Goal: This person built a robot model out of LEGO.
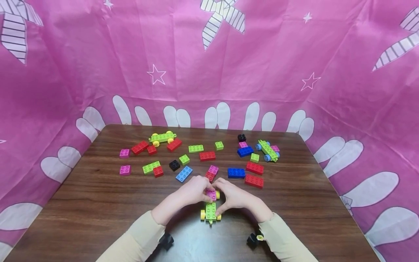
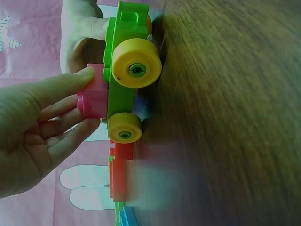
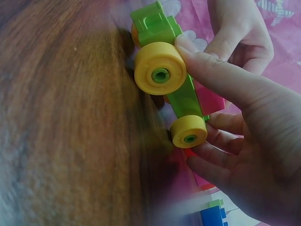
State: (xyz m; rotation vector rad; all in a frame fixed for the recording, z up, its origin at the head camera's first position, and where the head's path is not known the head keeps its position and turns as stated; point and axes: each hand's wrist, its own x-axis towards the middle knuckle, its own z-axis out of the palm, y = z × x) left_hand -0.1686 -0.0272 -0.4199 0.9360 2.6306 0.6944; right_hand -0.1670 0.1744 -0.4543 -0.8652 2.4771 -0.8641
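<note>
Near the front of the table stands a green toy car base [image 1: 211, 211] with yellow wheels [image 2: 136, 63]. A pink brick [image 2: 97, 96] sits on the studs of its far half. My left hand [image 1: 195, 190] pinches that brick between thumb and fingers. From the other side my right hand [image 1: 235, 195] grips the car base, its thumb by the near yellow wheel [image 3: 161, 68] and its fingers around the far end. Just beyond the hands lie a red brick [image 1: 210, 176] and another pink brick [image 1: 213, 169].
Loose bricks lie across the table's far half, among them a light blue brick [image 1: 184, 174], a dark blue brick [image 1: 236, 173] and a black brick [image 1: 174, 165]. Two more green car bases stand farther back, one with yellow wheels [image 1: 162, 138], one with blue wheels [image 1: 267, 150].
</note>
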